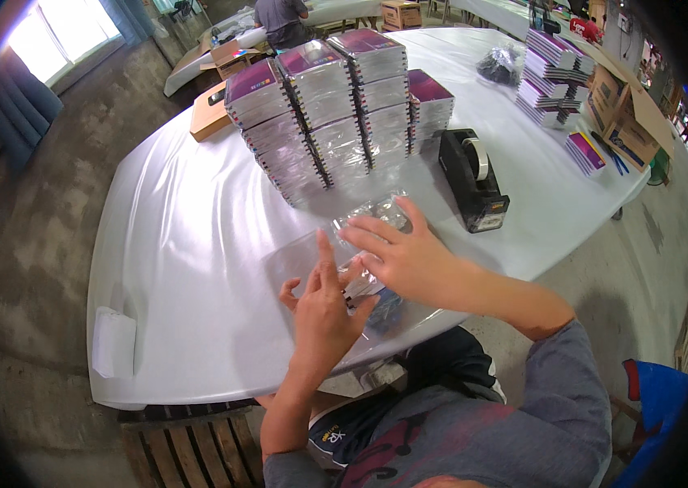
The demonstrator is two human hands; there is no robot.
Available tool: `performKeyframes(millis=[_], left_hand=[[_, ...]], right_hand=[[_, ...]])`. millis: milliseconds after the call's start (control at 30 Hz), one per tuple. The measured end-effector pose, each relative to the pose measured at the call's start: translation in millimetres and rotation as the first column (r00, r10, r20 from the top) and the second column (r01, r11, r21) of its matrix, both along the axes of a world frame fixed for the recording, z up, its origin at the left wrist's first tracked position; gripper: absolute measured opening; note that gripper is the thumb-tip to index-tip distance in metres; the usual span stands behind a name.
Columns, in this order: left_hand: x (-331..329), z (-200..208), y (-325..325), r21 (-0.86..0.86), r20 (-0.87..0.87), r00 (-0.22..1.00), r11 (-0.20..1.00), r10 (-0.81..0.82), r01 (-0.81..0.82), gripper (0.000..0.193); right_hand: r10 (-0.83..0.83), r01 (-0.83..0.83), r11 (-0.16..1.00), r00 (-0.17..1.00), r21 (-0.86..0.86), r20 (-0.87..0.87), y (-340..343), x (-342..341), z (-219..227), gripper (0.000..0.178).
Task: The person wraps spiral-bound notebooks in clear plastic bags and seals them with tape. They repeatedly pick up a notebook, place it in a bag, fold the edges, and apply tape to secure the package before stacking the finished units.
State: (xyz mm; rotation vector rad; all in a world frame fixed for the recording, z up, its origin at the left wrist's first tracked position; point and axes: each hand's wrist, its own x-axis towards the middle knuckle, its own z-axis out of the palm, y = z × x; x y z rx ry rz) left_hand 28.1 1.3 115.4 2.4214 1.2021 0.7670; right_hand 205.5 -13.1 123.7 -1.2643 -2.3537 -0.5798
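A sheet of clear plastic film (291, 259) lies on the table's near side, with a small clear-wrapped item (364, 283) under my hands. Dark binding coils show at the item's edge; the rest is partly covered by my fingers and glare. Above the film, my left hand (325, 307) has its index finger stretched forward and the others spread. My right hand (409, 254) reaches across the wrapped item with fingers extended and apart. Crinkled clear plastic (384, 208) sits at its fingertips. A black tape dispenser (472, 180) with a clear roll stands to the right of my right hand.
Tall stacks of wrapped spiral-bound notebooks (323, 110) rise beyond my hands. More notebook stacks (554, 77) and an open cardboard box (624, 110) stand far right, near pens (611, 154). A white block (114, 342) is at the left edge. A person (280, 20) sits farther back.
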Motion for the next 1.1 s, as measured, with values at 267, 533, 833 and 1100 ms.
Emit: performKeyframes(millis=[267, 533, 833, 1100], left_hand=[[1, -19, -13, 0.324, -0.081, 0.997, 0.945, -0.008, 0.034, 0.031], [4, -19, -18, 0.363, -0.064, 0.998, 0.931, -0.014, 0.037, 0.032], [8, -17, -18, 0.383, -0.066, 0.997, 0.924, 0.027, 0.000, 0.025], [6, -12, -20, 0.338, -0.087, 0.996, 0.941, 0.015, 0.015, 0.025]], right_hand=[[-0.232, 0.066, 0.912, 0.898, -0.404, -0.375, -32, 70, 24, 0.023], [-0.801, 0.192, 0.597, 0.085, -0.779, -0.593, -29, 194, -58, 0.048], [-0.638, -0.177, 0.757, -0.409, -0.629, -0.652, -16, 196, -67, 0.030], [-0.272, -0.181, 0.962, -0.551, -0.205, -0.789, -49, 171, -85, 0.029]])
